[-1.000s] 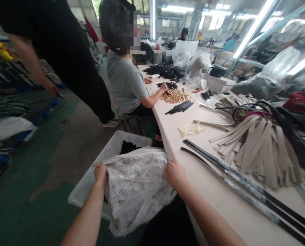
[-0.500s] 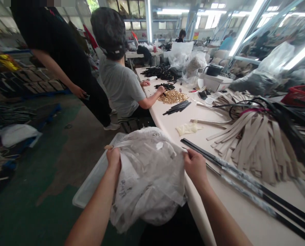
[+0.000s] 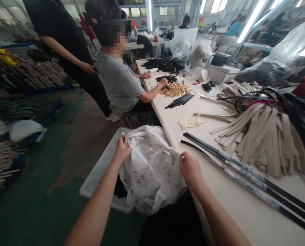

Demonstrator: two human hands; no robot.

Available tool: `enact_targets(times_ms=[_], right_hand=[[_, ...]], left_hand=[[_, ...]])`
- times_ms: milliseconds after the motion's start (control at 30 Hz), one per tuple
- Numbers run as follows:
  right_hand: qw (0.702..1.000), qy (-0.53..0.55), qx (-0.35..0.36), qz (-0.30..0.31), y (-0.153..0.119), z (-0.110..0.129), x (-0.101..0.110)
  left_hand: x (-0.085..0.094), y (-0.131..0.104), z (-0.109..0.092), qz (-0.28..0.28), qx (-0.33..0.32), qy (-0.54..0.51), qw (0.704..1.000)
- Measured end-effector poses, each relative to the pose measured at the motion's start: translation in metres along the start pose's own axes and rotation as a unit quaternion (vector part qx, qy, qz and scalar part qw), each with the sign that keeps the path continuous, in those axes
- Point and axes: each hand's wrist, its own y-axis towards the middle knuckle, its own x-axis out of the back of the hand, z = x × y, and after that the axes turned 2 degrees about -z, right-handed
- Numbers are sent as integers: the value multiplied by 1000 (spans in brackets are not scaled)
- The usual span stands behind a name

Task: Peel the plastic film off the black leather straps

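A crumpled white plastic bag (image 3: 155, 174) with dark handwriting hangs between my hands, beside the table edge. My left hand (image 3: 122, 150) is closed on its upper left rim. On the opposite side, my right hand (image 3: 190, 167) pinches the rim close to the table. What lies inside the bag is hidden by its folds. Below and to the left is a translucent plastic bin (image 3: 98, 171), with something dark showing in it next to the bag.
Black strips (image 3: 219, 153), partly wrapped in plastic, lie along the table (image 3: 173, 126) to my right. Beyond them spreads a bundle of beige straps (image 3: 260, 136). A seated co-worker (image 3: 121, 78) handles small parts by a pile of gold-coloured pieces (image 3: 176, 89). Another person (image 3: 70, 51) stands at left.
My left hand has risen slightly and moved right, and my right hand has shifted a little left. The bag is bunched narrower, uncovering more of the bin. The seated co-worker's head has turned.
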Motion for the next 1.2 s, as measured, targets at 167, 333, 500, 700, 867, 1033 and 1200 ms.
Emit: enact_targets(times_ms=[167, 333, 500, 700, 867, 1033, 1200], right_hand=[[991, 54, 118, 27, -74, 18, 12], [966, -54, 126, 220, -111, 32, -20], [971, 14, 142, 193, -80, 41, -10], [970, 210, 112, 39, -3, 88, 10], [978, 164, 113, 60, 18, 100, -24], [985, 112, 69, 111, -8, 84, -65], [977, 136, 107, 123, -10, 82, -86]], left_hand=[[25, -119, -3, 120, -248, 114, 955], [12, -192, 7, 334, -265, 245, 871], [5, -165, -3, 319, -157, 179, 917], [-23, -78, -64, 140, -49, -9, 989], [-50, -40, -63, 205, -128, 187, 952], [-62, -54, -30, 298, -114, 225, 921], [-75, -68, -22, 353, -91, 240, 900]])
